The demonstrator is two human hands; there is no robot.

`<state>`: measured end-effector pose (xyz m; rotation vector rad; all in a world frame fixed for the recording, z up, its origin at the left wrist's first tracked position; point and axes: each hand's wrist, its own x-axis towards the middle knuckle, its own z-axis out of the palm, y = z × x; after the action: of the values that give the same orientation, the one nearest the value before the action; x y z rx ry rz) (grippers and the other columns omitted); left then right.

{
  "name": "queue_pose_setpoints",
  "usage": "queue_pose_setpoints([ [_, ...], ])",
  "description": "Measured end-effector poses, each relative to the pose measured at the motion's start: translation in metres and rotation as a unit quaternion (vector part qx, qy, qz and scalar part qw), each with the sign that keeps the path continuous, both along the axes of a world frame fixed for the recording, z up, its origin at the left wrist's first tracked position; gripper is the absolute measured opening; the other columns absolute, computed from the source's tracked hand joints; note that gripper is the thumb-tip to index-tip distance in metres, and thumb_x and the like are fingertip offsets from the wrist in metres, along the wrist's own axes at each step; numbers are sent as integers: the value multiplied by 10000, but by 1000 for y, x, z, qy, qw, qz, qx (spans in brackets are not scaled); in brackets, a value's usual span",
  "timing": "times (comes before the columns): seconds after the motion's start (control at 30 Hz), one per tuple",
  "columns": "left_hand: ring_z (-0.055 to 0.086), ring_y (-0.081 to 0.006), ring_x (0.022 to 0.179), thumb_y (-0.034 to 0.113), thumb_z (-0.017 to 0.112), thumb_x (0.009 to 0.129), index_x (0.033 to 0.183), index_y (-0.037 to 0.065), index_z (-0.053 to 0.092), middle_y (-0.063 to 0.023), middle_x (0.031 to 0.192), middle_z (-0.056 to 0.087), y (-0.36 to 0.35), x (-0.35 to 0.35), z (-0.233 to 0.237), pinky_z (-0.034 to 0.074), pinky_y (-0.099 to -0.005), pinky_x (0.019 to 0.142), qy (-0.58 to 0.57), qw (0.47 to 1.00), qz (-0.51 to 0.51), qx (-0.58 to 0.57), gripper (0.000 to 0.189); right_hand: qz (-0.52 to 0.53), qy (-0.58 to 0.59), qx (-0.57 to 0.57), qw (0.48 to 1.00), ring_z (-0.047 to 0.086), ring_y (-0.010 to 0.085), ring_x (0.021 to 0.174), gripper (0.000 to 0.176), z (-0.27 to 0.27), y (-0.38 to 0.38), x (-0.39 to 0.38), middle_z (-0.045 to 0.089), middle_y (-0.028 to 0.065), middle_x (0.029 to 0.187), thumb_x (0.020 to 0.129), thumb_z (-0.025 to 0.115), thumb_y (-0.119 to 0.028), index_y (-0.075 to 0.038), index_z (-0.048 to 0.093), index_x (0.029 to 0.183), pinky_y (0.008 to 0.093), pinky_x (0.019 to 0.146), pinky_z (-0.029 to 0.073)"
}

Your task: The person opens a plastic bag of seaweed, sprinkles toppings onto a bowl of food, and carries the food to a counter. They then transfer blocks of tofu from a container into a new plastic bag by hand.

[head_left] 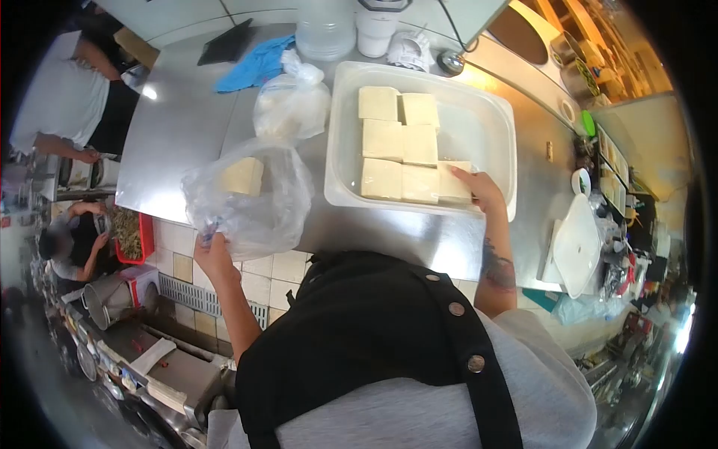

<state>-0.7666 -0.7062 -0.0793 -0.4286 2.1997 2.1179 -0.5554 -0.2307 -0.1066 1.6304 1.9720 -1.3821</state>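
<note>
My left hand (215, 254) grips the near edge of a clear plastic bag (280, 202), whose mouth is spread wide. One pale block (244, 177) lies in the bag. At the right, my right hand (482, 191) reaches over the near wall of a white plastic tub (512, 150). Its fingers touch the pale block (454, 173) at the near right of the group; whether they grip it is unclear. Several more pale square blocks (382, 139) sit side by side in the tub. A tied bag (290, 105) stands between the open bag and the tub.
Behind lie a blue cloth (254, 65), a large clear bottle (325, 30), a white cup (376, 30) and a crumpled white bag (409, 51). A white lid (576, 247) is at the right. Two other people stand at the left, apart from my hands.
</note>
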Motion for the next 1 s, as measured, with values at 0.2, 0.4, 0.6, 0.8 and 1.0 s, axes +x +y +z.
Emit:
queue_pose_setpoints([
  [0.2,529,-185,903,222,756,686,1195,-7,451,-116,1063,525,7,-3,22,454,-297,673,-88,993,17,-73,636,-15,153,-155,976,603,136,638,431,-28,28,10,626,92,821,755,723,-225,97,556,987,273,494,470],
  [0.4,555,-168,842,126,734,690,1074,-49,527,-124,956,595,23,-8,33,453,-269,701,9,995,-30,-93,470,-63,144,-18,987,535,107,576,427,45,9,11,574,36,749,742,717,-314,21,559,955,240,463,425],
  [0.6,527,-103,630,29,556,755,871,-49,585,-67,761,596,9,-15,14,423,-252,556,35,992,-13,-117,143,-135,349,-128,919,601,174,910,487,122,-41,-5,596,89,1055,810,644,-308,0,509,1163,305,725,514],
  [0.8,493,-105,597,41,522,788,890,-39,540,-41,724,541,-2,-25,10,418,-243,541,43,997,-47,-43,130,-42,380,-355,853,584,136,930,390,122,-193,-110,598,41,1029,835,618,-297,-43,554,1124,312,809,483],
  [1.0,473,-96,590,48,436,839,1024,-25,456,-71,846,515,-28,-28,-18,414,-239,495,78,997,-21,21,199,-16,257,-507,822,592,198,992,479,65,-319,-203,580,121,1112,836,626,-272,26,484,1183,337,813,509],
])
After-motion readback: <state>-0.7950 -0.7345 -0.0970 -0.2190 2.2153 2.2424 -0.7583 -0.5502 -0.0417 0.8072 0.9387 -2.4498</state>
